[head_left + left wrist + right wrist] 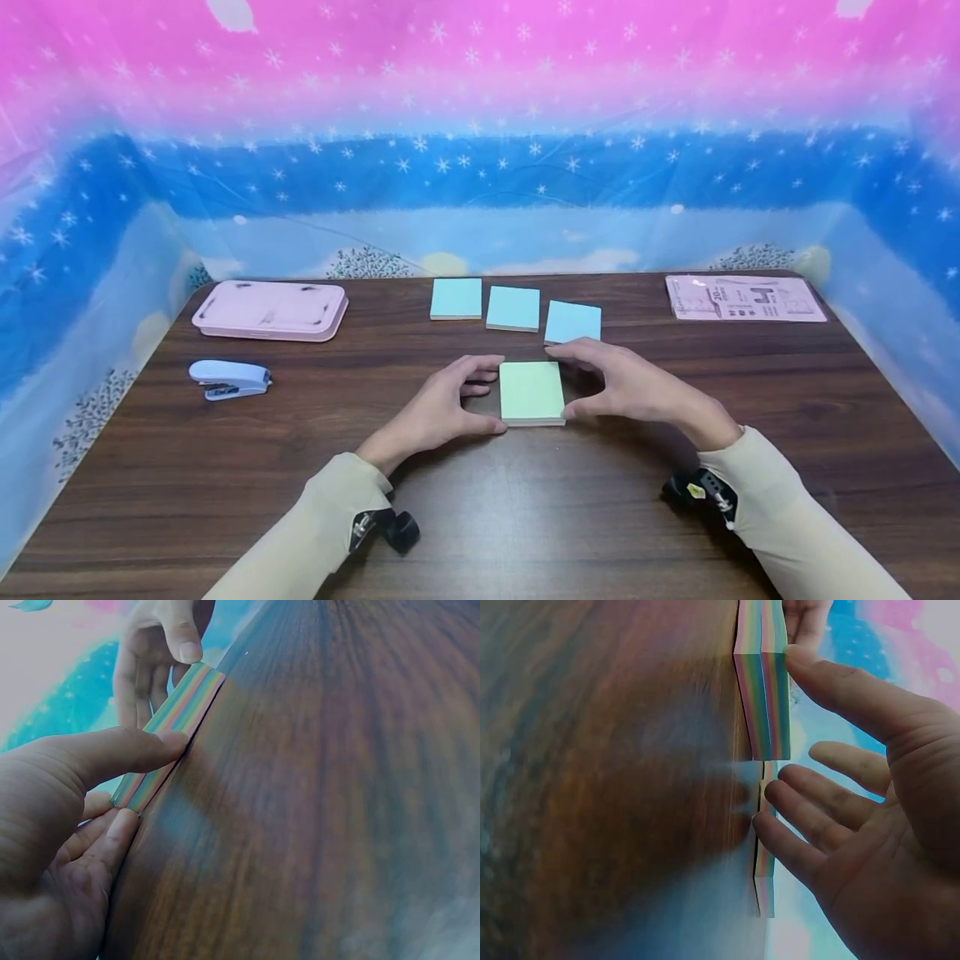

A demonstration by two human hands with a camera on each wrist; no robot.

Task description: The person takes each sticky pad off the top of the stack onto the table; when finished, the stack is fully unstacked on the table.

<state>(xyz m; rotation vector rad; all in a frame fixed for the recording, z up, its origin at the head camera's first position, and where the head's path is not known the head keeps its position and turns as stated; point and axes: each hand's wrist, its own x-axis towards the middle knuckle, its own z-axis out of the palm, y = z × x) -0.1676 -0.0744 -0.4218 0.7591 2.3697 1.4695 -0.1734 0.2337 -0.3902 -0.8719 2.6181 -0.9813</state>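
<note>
Green sticky-note pad (532, 392) lies flat at mid tabletop (675, 500), just in front of three blue pads (513, 307). Left hand (442, 408) pinches its left edge, thumb at the near corner. Right hand (637, 387) pinches the right edge. Both grips clamped on the pad. Step, as judged: squaring or seating it. Next move needs a steady, even two-sided hold.

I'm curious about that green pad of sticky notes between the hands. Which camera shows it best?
The head view: the green pad lies flat on the table, whole top visible, left hand and right hand at its sides. The wrist views show only its rainbow-striped edge, close and partly blurred.
</note>
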